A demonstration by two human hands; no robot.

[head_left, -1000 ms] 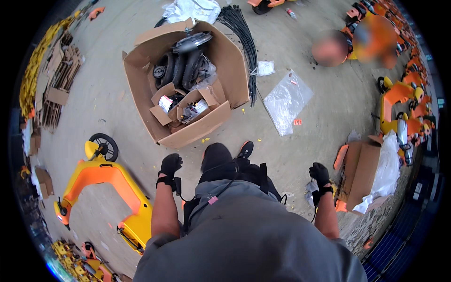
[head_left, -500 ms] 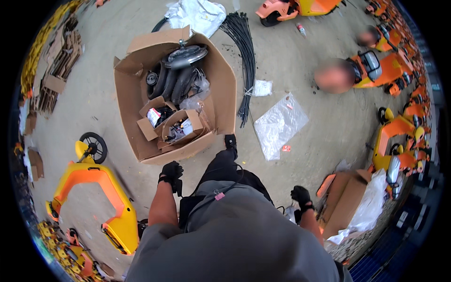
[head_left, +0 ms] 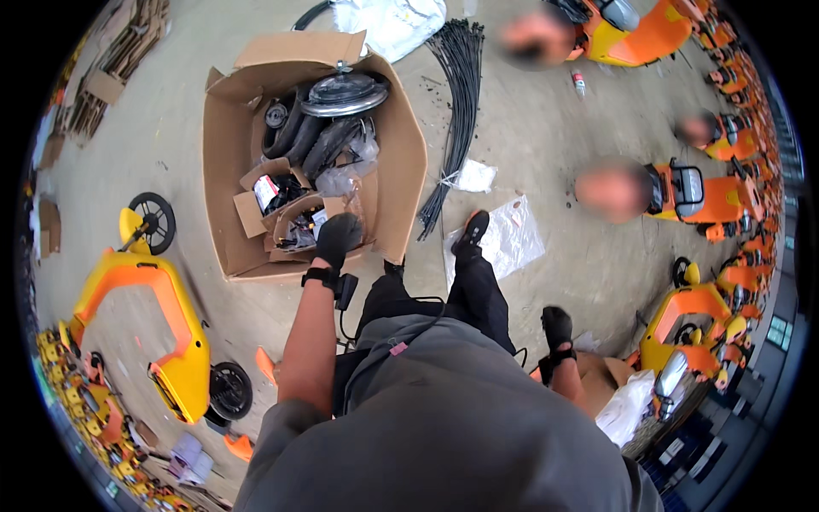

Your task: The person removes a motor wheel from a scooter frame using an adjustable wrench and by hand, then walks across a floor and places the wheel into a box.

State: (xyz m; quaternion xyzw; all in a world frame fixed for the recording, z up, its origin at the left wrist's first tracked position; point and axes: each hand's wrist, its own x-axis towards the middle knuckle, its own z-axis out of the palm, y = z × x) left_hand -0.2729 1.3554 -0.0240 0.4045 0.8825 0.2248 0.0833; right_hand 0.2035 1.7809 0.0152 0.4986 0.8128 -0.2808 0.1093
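My left hand (head_left: 339, 240), in a black glove, is stretched forward over the near right part of a big open cardboard box (head_left: 397, 171). It hides part of a small carton (head_left: 294, 212) inside, and whether it touches it I cannot tell. Its fingers are dark and smeared. Well apart from the box, my right hand (head_left: 557, 328), also black-gloved, hangs at my right side with its fingers curled and nothing visible in them. Inside the box lie black tyres (head_left: 314, 136), a round metal-rimmed part (head_left: 345, 94), clear plastic bags (head_left: 339, 181) and another small carton (head_left: 250, 213) with dark parts.
A bundle of black cables (head_left: 458, 94) and a clear plastic sheet (head_left: 514, 241) lie right of the box. A yellow-orange scooter frame (head_left: 183, 316) rests at the left. More scooters (head_left: 712, 194) stand along the right. Flattened cardboard (head_left: 111, 64) is stacked at the far left.
My left hand has moved forward from before the box to over its near edge. My right foot has stepped ahead onto the plastic sheet's edge. The view has shifted.
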